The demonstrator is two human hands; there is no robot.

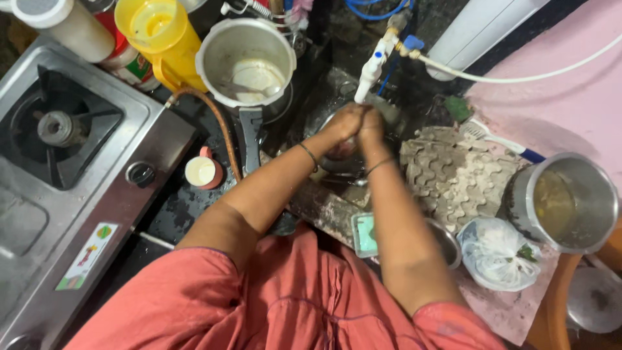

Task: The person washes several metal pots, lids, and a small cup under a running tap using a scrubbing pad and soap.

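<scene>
The gas stove (71,168) is seen at the far left, with a wet dark counter (188,207) beside it, and any slip toward that side could be caused by the water lying on the counter. A large steel pot (246,65) is stood just behind the sink, its long handle pointed toward the left arm; it could be knocked over if the elbow is swung outward. A second steel pot (567,201) is kept on the right, well apart from the hands, near a ridged grey mat (453,172). The sink (337,81) is set between these, under a white tap (372,68), and splashing onto the counter is judged likely if the flow is strong.

The left hand (345,122) and the right hand (370,123) are pressed together under the tap, touching each other. A small reddish thing (342,150) is glimpsed just below them, over a steel bowl (343,165) in the sink; whether it is gripped cannot be told, and how far the fingers are closed cannot be told either. If it is wet, it could be dropped into the bowl
</scene>
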